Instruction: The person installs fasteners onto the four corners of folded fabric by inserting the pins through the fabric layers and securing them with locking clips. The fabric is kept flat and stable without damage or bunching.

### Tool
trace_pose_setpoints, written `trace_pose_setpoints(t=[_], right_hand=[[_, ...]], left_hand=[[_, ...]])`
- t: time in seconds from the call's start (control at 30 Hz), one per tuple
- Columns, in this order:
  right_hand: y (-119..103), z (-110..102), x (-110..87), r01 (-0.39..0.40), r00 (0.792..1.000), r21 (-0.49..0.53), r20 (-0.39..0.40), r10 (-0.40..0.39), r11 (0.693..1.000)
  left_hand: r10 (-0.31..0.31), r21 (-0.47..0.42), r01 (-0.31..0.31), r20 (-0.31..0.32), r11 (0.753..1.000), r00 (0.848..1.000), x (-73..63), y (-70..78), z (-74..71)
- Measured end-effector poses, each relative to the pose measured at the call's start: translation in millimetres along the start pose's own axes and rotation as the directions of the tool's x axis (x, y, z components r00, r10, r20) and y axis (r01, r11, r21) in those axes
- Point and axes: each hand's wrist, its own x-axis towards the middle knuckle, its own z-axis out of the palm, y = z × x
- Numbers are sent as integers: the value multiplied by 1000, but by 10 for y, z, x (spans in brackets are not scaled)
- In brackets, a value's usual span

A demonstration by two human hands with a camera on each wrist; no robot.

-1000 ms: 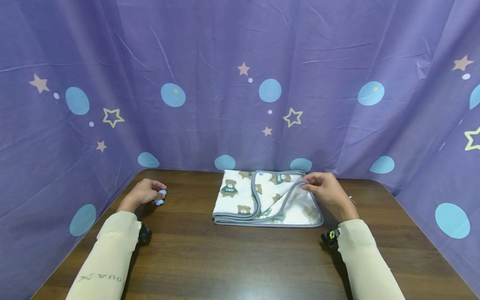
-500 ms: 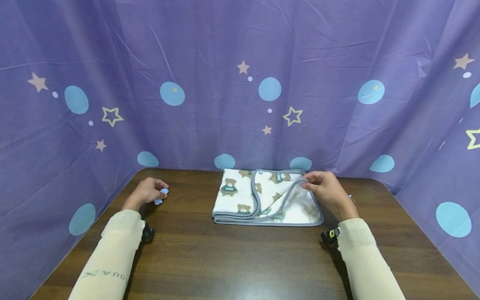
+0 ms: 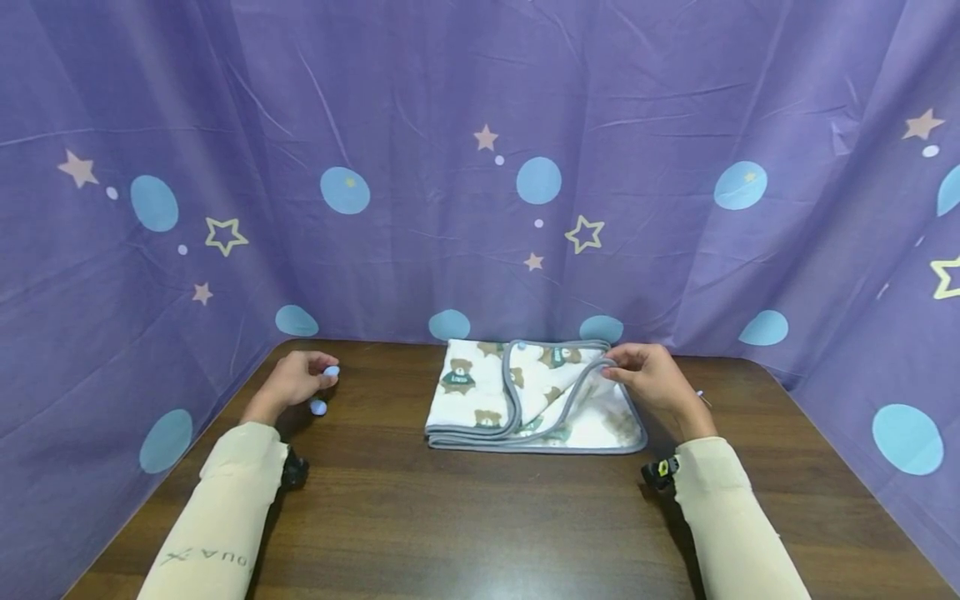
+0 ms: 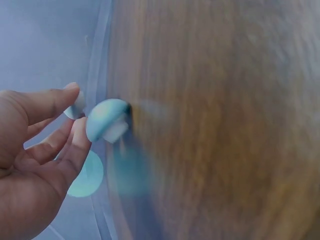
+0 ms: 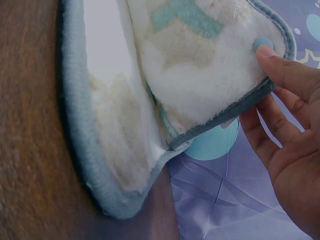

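A folded white blanket (image 3: 480,400) with brown bears and grey edging lies at the middle back of the table. My right hand (image 3: 651,379) pinches its lifted corner. A round light-blue button-like piece (image 5: 263,44) sits at that corner under the thumb, in the right wrist view. At the table's left, my left hand (image 3: 294,383) holds a small blue mushroom-shaped piece (image 3: 332,371) between thumb and fingertips; the fingers partly cover it in the left wrist view. Another mushroom-shaped piece (image 4: 107,120), with blue cap and pale stem, rests on the table just below that hand.
A purple curtain (image 3: 435,167) with stars and blue dots surrounds the brown wooden table (image 3: 465,525) at the back and sides. Near my right wrist lies a small blue item (image 3: 701,395) with a thin pale part. A blue dot (image 3: 522,345) shows on the blanket's back edge.
My left hand has shifted slightly, and the mushroom-shaped piece in it has moved up and away from the one on the table. The right hand and blanket look unchanged.
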Motion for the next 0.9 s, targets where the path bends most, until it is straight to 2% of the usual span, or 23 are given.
trace_pose_setpoints(t=[0.23, 0.4, 0.6, 0.9], right_hand=[[-6, 10, -2, -35, 999, 12, -1, 35, 999], [-23, 11, -8, -41, 999, 25, -1, 41, 999], [-12, 2, -3, -1, 1000, -8, -3, 1, 1000], [-1, -18, 4, 57, 998, -36, -5, -57, 998]], left_hand=[[50, -7, -51, -35, 999, 998, 26, 133, 13], [103, -48, -106, -67, 993, 992, 52, 232, 56], [126, -133, -134, -70, 982, 990, 86, 362, 135], [175, -251, -192, -90, 949, 981, 186, 711, 297]])
